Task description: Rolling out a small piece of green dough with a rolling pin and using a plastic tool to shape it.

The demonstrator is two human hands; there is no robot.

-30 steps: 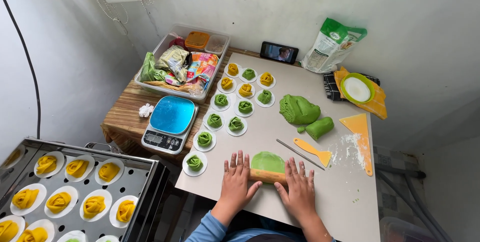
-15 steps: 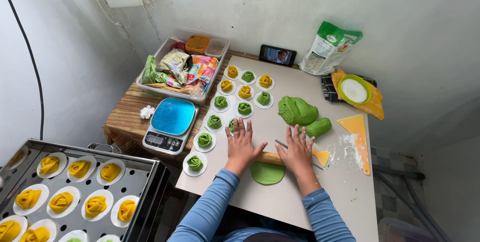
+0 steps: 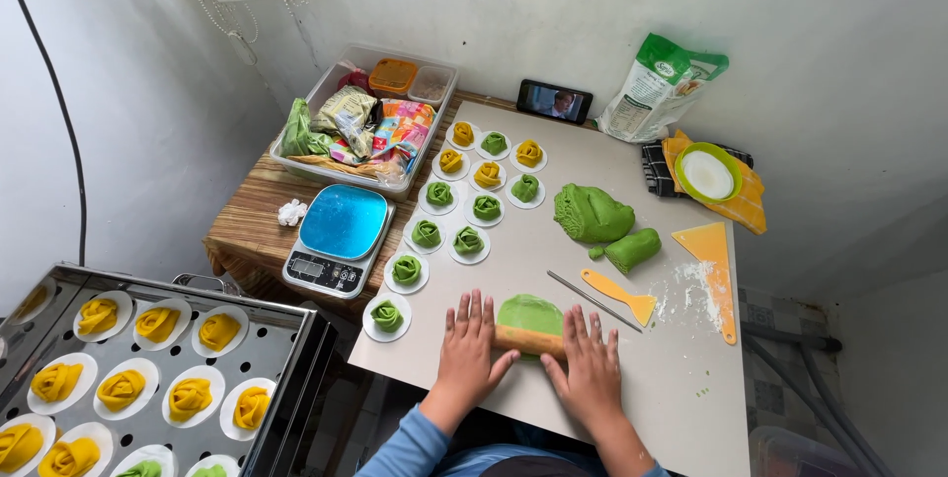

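Green dough, pressed into a flat round (image 3: 531,313), lies at the near edge of the grey desk (image 3: 671,398), with a wooden rolling pin (image 3: 528,341) across its near half. The pin's long axis runs left to right, crosswise to the person's forearms, and the round stretches away from the pin toward the far side of the desk. The left hand (image 3: 466,349) rests with its palm on the pin's left end and the right hand (image 3: 590,368) on its right end, about equally near; on both the fingers (image 3: 474,311) are spread flat and released, pointing away from the body, gripping nothing. Only the middle of the pin shows between the hands. Just beyond the right hand lie a yellow scraper (image 3: 622,294) and a thin metal rod (image 3: 591,300), and farther off sits a lump of green dough (image 3: 591,212). To the left stand rows of small shaped green and yellow pieces on white rounds (image 3: 466,240)
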